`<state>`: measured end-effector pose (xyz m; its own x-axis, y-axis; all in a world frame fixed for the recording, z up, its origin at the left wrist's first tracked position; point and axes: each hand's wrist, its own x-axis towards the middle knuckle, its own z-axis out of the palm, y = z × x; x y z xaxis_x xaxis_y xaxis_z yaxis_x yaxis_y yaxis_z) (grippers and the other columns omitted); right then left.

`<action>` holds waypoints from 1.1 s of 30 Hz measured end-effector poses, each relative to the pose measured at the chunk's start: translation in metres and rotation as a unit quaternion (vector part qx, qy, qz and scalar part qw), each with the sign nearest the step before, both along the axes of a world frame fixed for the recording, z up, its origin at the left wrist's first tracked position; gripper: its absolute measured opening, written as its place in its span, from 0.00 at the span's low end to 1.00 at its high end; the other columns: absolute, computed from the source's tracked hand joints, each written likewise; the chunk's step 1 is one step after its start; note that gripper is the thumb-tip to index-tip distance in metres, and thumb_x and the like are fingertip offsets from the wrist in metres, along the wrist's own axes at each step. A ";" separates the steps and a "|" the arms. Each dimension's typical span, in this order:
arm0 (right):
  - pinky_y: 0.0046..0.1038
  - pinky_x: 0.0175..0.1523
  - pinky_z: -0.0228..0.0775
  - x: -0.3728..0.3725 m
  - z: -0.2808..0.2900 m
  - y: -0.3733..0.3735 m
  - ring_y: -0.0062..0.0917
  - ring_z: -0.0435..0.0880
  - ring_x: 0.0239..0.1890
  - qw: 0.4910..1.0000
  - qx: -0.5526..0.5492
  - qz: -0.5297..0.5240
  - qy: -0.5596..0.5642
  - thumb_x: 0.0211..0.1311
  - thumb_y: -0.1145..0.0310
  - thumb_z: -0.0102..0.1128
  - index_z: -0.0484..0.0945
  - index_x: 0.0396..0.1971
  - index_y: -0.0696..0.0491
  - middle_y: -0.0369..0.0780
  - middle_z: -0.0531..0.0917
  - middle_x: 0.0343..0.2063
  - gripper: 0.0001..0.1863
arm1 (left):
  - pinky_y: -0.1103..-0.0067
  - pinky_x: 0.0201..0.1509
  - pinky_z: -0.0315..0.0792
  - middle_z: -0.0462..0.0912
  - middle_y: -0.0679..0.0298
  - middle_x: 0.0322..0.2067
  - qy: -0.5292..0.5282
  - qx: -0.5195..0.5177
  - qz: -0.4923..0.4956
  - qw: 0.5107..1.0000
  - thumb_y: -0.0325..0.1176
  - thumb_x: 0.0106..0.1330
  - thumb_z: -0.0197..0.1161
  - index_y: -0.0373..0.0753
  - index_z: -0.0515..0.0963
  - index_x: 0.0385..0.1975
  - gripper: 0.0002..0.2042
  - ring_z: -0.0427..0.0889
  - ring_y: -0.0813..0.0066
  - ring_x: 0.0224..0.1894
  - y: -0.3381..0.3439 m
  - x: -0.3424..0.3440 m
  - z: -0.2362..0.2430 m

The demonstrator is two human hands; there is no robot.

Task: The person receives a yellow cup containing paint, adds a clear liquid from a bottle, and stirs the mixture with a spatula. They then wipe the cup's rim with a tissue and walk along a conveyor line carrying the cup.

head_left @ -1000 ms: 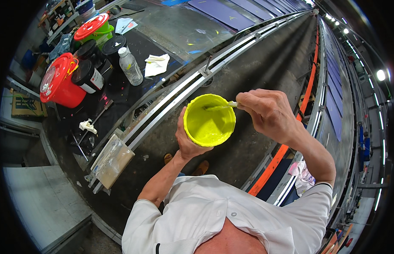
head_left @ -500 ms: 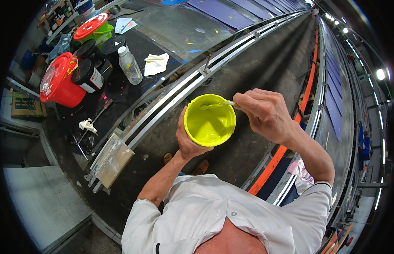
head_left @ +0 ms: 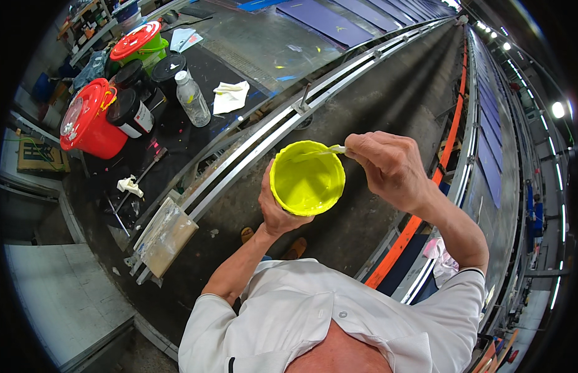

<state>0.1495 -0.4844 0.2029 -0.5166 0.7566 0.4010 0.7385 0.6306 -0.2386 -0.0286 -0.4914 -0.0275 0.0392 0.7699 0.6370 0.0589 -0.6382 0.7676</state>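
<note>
My left hand [head_left: 276, 214] is wrapped round the side of a bright yellow tub [head_left: 273, 176] and holds it up in front of my body. Inside lies smooth, wet yellow paint [head_left: 309, 189], which also coats the inner wall and the uneven rim. Between the thumb and fingers of my right hand [head_left: 391, 163] is pinched the pale handle of a thin stirring stick [head_left: 334, 150]. The stick crosses the far right part of the rim, its lower part smeared yellow and its tip hard to tell from the paint.
On the dark bench at left stand a red lidded bucket [head_left: 93, 124], black jars [head_left: 130, 114], a clear bottle [head_left: 192, 102] and a white cloth [head_left: 230, 97]. A metal rail [head_left: 258, 138] runs along its edge. An orange beam [head_left: 394, 252] borders the table at right.
The stick has shifted slightly toward the far rim, and more of its yellow-coated part shows at the edge. Both hands keep their grip, and the tub stays almost where it was.
</note>
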 end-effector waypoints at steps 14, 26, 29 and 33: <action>0.24 0.24 0.63 0.006 0.020 -0.001 0.24 0.73 0.15 0.930 -0.298 -0.157 0.147 0.53 0.74 0.56 0.78 0.26 0.63 0.44 0.75 0.13 0.06 | 0.68 0.62 0.70 0.74 0.49 0.55 0.021 0.045 0.032 0.998 0.38 0.36 0.83 0.31 0.54 0.65 0.55 0.78 0.57 0.56 0.003 -0.003 0.014; 0.42 0.36 0.69 -0.036 0.015 0.026 0.45 0.78 0.28 0.969 -0.212 0.112 0.051 0.43 0.77 0.59 0.74 0.23 0.57 0.47 0.78 0.22 0.05 | 0.69 0.61 0.70 0.75 0.49 0.54 -0.010 -0.076 -0.054 0.996 0.39 0.37 0.83 0.29 0.56 0.64 0.53 0.78 0.58 0.55 -0.005 0.003 0.001; 0.40 0.35 0.71 -0.031 0.027 0.022 0.44 0.81 0.32 0.951 -0.216 0.213 -0.056 0.42 0.79 0.59 0.75 0.27 0.57 0.46 0.80 0.25 0.09 | 0.69 0.61 0.70 0.75 0.49 0.55 -0.003 -0.077 -0.043 0.996 0.39 0.37 0.83 0.29 0.56 0.63 0.53 0.78 0.59 0.55 -0.005 -0.005 0.007; 0.38 0.33 0.74 -0.019 0.044 0.026 0.42 0.83 0.35 0.960 -0.172 0.167 -0.146 0.42 0.80 0.63 0.79 0.31 0.57 0.45 0.84 0.30 0.11 | 0.69 0.61 0.71 0.75 0.50 0.54 0.005 -0.022 -0.013 1.000 0.40 0.37 0.83 0.29 0.56 0.63 0.53 0.78 0.60 0.55 -0.002 -0.003 0.013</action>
